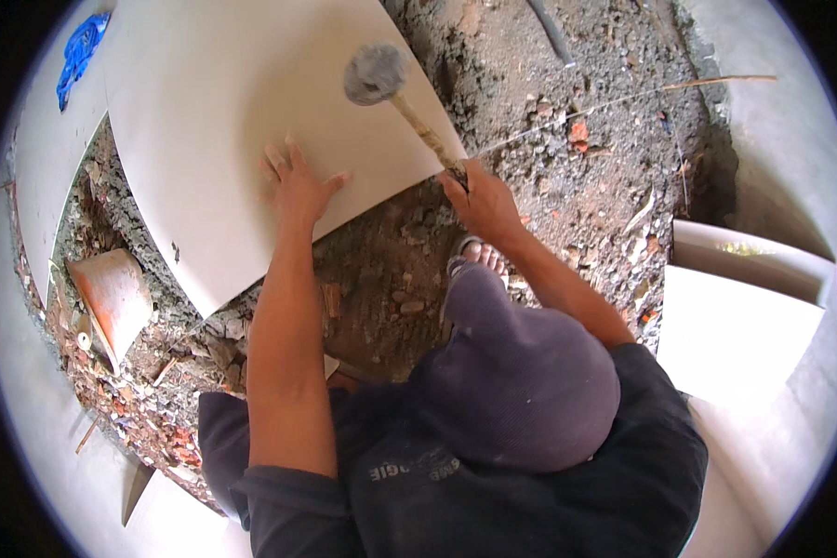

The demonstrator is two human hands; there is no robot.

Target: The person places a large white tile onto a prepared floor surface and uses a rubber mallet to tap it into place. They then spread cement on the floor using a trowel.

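Observation:
A large pale tile (195, 84) lies over rough soil in front of me. My left hand (298, 186) rests on the tile near its close edge, palm down with fingers spread. Wrapped round the wooden handle of a mallet (375, 73) is my right hand (484, 200), near the tile's right corner. The mallet's grey, rounded head is over the tile, ahead and to the right of my left hand. Whether the head touches the surface, I cannot tell.
String (577, 116) runs rightward to a thin stick (721, 81). Pale tiles (739, 325) stand at the right. A curved reddish-white piece (113, 293) sits in rubble at left. Blue plastic (82, 56) lies on another tile (42, 158). My sandalled foot (479, 256) is on the soil.

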